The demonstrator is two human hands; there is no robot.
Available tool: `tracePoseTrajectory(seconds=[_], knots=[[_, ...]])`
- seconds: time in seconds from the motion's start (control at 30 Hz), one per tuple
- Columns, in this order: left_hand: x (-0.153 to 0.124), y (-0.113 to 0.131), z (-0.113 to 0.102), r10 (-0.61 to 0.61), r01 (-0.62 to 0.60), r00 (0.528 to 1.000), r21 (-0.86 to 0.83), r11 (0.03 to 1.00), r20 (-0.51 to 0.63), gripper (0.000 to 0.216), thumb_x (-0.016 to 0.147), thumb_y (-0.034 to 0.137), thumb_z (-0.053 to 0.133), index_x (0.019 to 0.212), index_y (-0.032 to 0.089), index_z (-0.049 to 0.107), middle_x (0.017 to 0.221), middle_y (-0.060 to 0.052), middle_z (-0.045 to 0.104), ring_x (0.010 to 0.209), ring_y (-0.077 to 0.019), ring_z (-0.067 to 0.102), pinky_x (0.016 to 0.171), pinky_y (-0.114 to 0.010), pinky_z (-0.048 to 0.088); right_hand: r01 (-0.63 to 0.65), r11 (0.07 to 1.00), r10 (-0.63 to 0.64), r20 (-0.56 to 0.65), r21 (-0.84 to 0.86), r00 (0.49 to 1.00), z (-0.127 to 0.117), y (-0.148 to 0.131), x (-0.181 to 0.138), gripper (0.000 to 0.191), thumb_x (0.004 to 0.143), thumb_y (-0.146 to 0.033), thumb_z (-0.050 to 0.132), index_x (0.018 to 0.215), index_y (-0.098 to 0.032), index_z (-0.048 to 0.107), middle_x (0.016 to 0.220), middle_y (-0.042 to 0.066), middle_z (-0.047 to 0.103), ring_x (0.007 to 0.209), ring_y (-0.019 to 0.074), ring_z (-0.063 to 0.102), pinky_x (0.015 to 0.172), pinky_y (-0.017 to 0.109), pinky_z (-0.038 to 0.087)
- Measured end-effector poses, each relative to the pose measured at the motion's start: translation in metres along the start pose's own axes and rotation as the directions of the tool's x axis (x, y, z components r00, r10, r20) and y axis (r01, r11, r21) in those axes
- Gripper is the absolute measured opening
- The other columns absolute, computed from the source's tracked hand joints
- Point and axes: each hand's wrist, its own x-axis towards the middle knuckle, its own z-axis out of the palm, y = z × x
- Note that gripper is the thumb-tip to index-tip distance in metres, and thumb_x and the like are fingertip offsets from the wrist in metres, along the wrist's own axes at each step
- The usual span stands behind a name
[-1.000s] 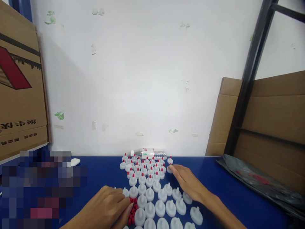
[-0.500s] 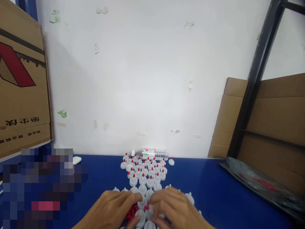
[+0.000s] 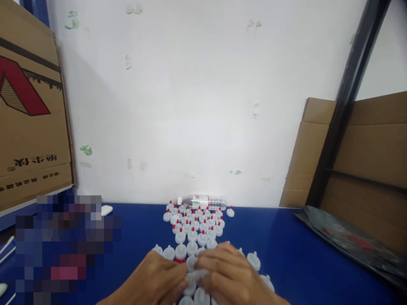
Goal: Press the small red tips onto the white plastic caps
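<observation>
My right hand (image 3: 230, 271) is closed around a white nozzle cap (image 3: 199, 275), which lies tilted with its narrow end towards my left hand. Close against it, my left hand (image 3: 159, 277) has its thumb and fingers pressed together; what they pinch is hidden. Small red tips (image 3: 180, 261) show in a pile just beyond the left fingers. White nozzle caps without red tips (image 3: 181, 251) stand around and between both hands. Farther back is a cluster of white caps with red tips (image 3: 192, 234), upright on the blue table (image 3: 133, 237).
A clear plastic bottle (image 3: 203, 202) lies on its side by the wall, behind the caps. To the right is a dark plastic bag (image 3: 343, 241) with red showing through. Cardboard boxes (image 3: 34, 127) flank the left side, and cardboard sheets (image 3: 310, 148) lean at right.
The red tip seen by my right fingers is no longer visible. My left hand has drawn in close to the right one, and the held cap now lies between them. The view has shifted slightly.
</observation>
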Motion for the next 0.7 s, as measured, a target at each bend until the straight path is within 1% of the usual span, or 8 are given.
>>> tracePoseTrajectory(seconds=[0.07, 0.1, 0.17, 0.23, 0.33, 0.43, 0.57, 0.7], knots=[[-0.005, -0.009, -0.004, -0.107, 0.105, 0.993, -0.048, 0.993, -0.039, 0.050, 0.113, 0.032, 0.013, 0.082, 0.023, 0.051, 0.071, 0.001, 0.065, 0.062, -0.0140, 0.061, 0.067, -0.026, 0.047, -0.132, 0.989, 0.130, -0.041, -0.072, 0.991, -0.010, 0.013, -0.006, 0.015, 0.101, -0.012, 0.052, 0.101, -0.022, 0.063, 0.107, 0.006, 0.077, 0.102, 0.0199, 0.072, 0.087, 0.034, 0.054], [-0.007, -0.015, -0.004, -0.144, 0.143, 0.989, -0.050, 0.989, -0.032, 0.047, 0.113, 0.031, 0.017, 0.082, 0.023, 0.051, 0.071, 0.002, 0.064, 0.062, -0.0143, 0.060, 0.067, -0.026, 0.046, -0.248, 0.963, 0.241, -0.075, -0.104, 0.968, -0.015, 0.021, -0.010, 0.014, 0.101, -0.015, 0.053, 0.098, -0.023, 0.063, 0.107, 0.006, 0.076, 0.100, 0.0209, 0.072, 0.087, 0.035, 0.054], [-0.009, -0.025, -0.003, -0.204, 0.204, 0.979, -0.007, 0.979, 0.012, 0.038, 0.111, 0.029, 0.028, 0.081, 0.023, 0.052, 0.071, 0.002, 0.062, 0.062, -0.0155, 0.058, 0.067, -0.028, 0.043, -0.465, 0.873, 0.453, -0.113, -0.146, 0.885, -0.024, 0.035, -0.018, 0.012, 0.101, -0.022, 0.054, 0.098, -0.025, 0.065, 0.107, 0.007, 0.073, 0.100, 0.0235, 0.071, 0.086, 0.037, 0.055], [-0.009, -0.031, 0.001, -0.237, 0.234, 0.967, 0.038, 0.971, 0.095, 0.029, 0.107, 0.027, 0.038, 0.084, 0.023, 0.055, 0.077, 0.002, 0.064, 0.065, -0.0168, 0.059, 0.066, -0.030, 0.040, -0.584, 0.796, 0.574, -0.107, -0.161, 0.812, -0.027, 0.047, -0.023, 0.014, 0.102, -0.028, 0.053, 0.106, -0.026, 0.066, 0.111, 0.007, 0.071, 0.103, 0.0251, 0.069, 0.088, 0.039, 0.054], [-0.007, -0.032, 0.007, -0.243, 0.237, 0.951, 0.054, 0.970, 0.190, 0.020, 0.103, 0.024, 0.043, 0.091, 0.024, 0.059, 0.088, 0.000, 0.068, 0.075, -0.0186, 0.064, 0.068, -0.030, 0.039, -0.644, 0.742, 0.644, -0.074, -0.186, 0.762, -0.026, 0.055, -0.027, 0.022, 0.105, -0.036, 0.049, 0.114, -0.028, 0.067, 0.116, 0.007, 0.069, 0.105, 0.0260, 0.068, 0.092, 0.042, 0.053], [-0.008, -0.030, 0.010, -0.238, 0.235, 0.950, 0.041, 0.971, 0.203, 0.016, 0.104, 0.027, 0.046, 0.102, 0.026, 0.062, 0.096, 0.000, 0.070, 0.081, -0.0194, 0.067, 0.071, -0.030, 0.042, -0.666, 0.720, 0.668, -0.063, -0.197, 0.741, -0.023, 0.057, -0.029, 0.029, 0.107, -0.039, 0.043, 0.113, -0.026, 0.069, 0.118, 0.008, 0.070, 0.109, 0.0272, 0.066, 0.096, 0.045, 0.049], [-0.009, -0.037, 0.011, -0.292, 0.288, 0.948, 0.048, 0.956, 0.127, 0.021, 0.105, 0.030, 0.044, 0.117, 0.028, 0.061, 0.105, -0.001, 0.073, 0.094, -0.0208, 0.070, 0.078, -0.030, 0.046, -0.676, 0.710, 0.682, -0.049, -0.200, 0.730, -0.023, 0.060, -0.032, 0.036, 0.108, -0.040, 0.040, 0.118, -0.026, 0.071, 0.122, 0.008, 0.072, 0.115, 0.0286, 0.064, 0.101, 0.047, 0.045], [-0.008, -0.054, 0.009, -0.389, 0.388, 0.921, 0.094, 0.917, -0.003, 0.027, 0.105, 0.026, 0.038, 0.108, 0.025, 0.065, 0.098, -0.002, 0.072, 0.090, -0.0211, 0.070, 0.075, -0.031, 0.048, -0.691, 0.687, 0.704, -0.025, -0.224, 0.709, -0.028, 0.067, -0.036, 0.042, 0.108, -0.044, 0.038, 0.119, -0.025, 0.074, 0.121, 0.009, 0.074, 0.117, 0.0309, 0.065, 0.103, 0.047, 0.044]])
